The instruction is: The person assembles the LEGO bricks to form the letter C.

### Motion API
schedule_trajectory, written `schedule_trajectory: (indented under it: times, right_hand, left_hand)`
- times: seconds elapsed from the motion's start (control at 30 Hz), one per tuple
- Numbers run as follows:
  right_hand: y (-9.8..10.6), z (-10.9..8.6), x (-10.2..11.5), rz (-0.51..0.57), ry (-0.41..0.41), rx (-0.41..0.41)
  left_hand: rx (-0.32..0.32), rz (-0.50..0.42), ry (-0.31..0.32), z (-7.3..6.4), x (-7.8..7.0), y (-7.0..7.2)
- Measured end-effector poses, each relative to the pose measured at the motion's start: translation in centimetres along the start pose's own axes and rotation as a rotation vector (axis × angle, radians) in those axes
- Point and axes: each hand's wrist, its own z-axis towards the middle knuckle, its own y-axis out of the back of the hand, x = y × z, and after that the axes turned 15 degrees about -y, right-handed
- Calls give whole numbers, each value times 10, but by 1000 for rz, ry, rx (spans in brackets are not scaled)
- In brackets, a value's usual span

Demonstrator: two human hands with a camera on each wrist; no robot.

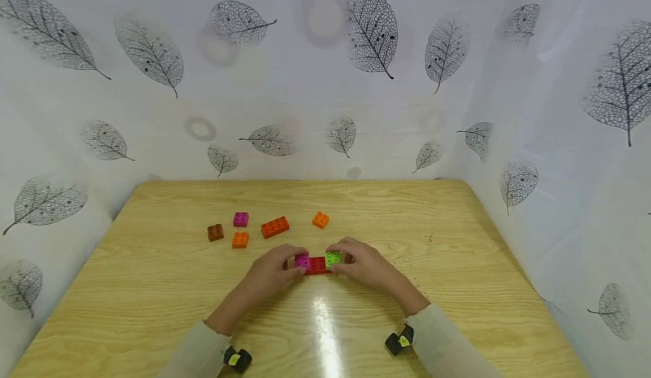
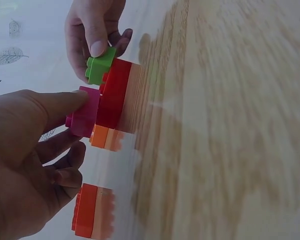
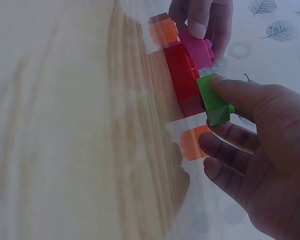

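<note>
A red building block with studs on top lies on the wooden table. At its left end my left hand pinches a magenta block between thumb and fingers. My right hand pinches a light green block at the red block's right end. Both small blocks sit at the top of the red block, one over each end. In the wrist views they look slightly tilted; whether their studs are fully pressed down I cannot tell.
Beyond the hands on the table lie an orange block, a long orange-red block, a second orange block, a magenta block and a brown block. A leaf-patterned curtain surrounds the table's back and sides.
</note>
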Motion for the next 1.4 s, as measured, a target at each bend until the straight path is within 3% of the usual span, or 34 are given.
schedule_trajectory:
  times: [0.67,1.07,1.4]
  right_hand:
    - [-1,2,1,-10,7,8]
    - [0,1,1,-19,13,5]
    - [0,1,1,-23,8,6]
  left_hand:
    - [29,147,11,5,-7,1]
    - [73,-28,67,5,-5,5]
    - [43,-104,117,-5,2,20]
